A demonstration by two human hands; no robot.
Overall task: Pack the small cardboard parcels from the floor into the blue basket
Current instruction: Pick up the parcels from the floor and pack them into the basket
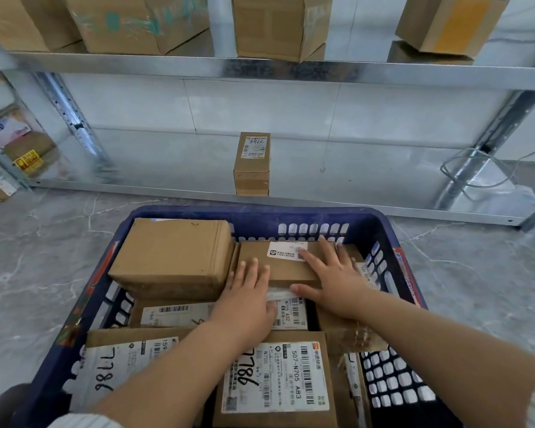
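Observation:
The blue basket (254, 215) stands on the grey floor and holds several cardboard parcels. Both hands lie flat on one brown parcel (286, 269) with a small white label in the basket's far right part. My left hand (249, 296) presses its near left side with straight fingers. My right hand (331, 278) rests on its right half, fingers spread toward the label. A larger plain parcel (173, 257) sits to the left of it. Labelled parcels (275, 378) fill the near part. One small parcel (252, 163) stands upright on the bottom shelf beyond the basket.
A metal shelving unit (260, 67) runs across the back, with large cardboard boxes (278, 24) on its upper level. More boxes (19, 156) sit on a rack at the left. A cable (476, 168) hangs by the right upright. Grey marble floor (28, 257) surrounds the basket.

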